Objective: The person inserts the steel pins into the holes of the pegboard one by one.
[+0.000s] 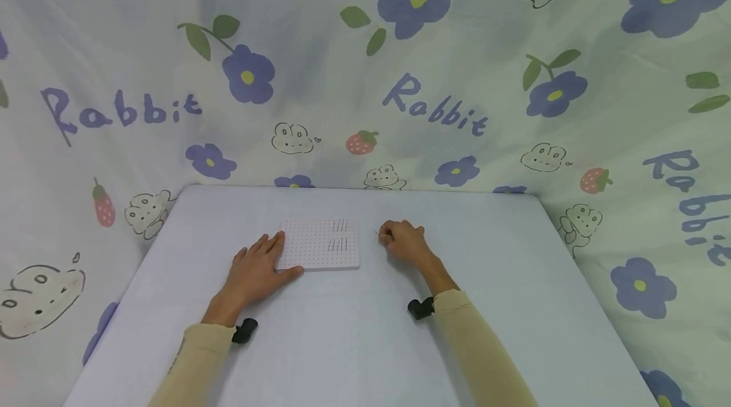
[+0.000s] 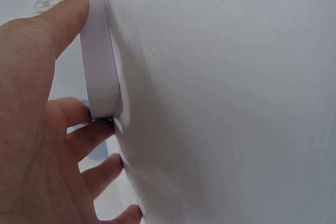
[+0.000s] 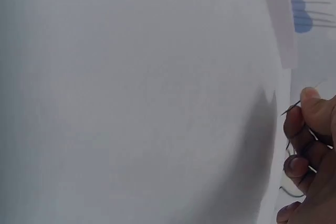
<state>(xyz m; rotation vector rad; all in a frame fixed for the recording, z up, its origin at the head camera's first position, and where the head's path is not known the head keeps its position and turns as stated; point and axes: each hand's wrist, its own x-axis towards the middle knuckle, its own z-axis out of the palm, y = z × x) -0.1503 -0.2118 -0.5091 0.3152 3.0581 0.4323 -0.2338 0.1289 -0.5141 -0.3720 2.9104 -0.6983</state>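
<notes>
A white board [image 1: 308,254] dotted with small holes lies flat on the table. Toward its right side, thin dark needles [image 1: 337,245] stand in two short rows, several in each. My left hand [image 1: 254,275] rests at the board's left end, fingers spread and fairly straight. Its thumb [image 2: 73,17] touches the front side, and two fingers meet the board's corner in the left wrist view. To the right of the board, my right hand [image 1: 403,242] pinches one thin needle [image 3: 292,107] between thumb and forefinger. The needle's tip points left toward the board.
A white cloth covers the table [image 1: 354,343]. Patterned fabric [image 1: 331,64] with flowers and rabbits hangs behind and at both sides. Each wrist carries a small black camera, such as the right one [image 1: 421,308].
</notes>
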